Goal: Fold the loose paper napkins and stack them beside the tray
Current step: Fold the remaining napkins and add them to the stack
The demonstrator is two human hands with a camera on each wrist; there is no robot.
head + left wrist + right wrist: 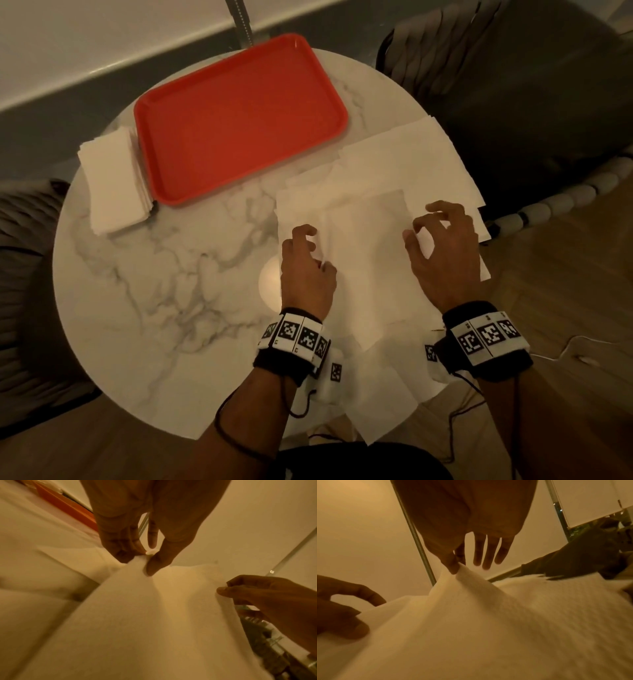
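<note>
A white paper napkin (364,253) is lifted off the right side of the marble table between both hands. My left hand (310,248) pinches its left edge with thumb and forefinger (149,555). My right hand (435,233) pinches its right edge (456,568), its other three fingers spread straight. Several loose napkins (411,161) lie spread under and behind the held one. A stack of folded napkins (114,185) sits just left of the red tray (239,116).
The round marble table (164,274) ends close to my body, and some loose napkins (383,404) hang over its near edge. A dark cushioned chair (513,68) stands at the back right. Cables trail from both wristbands.
</note>
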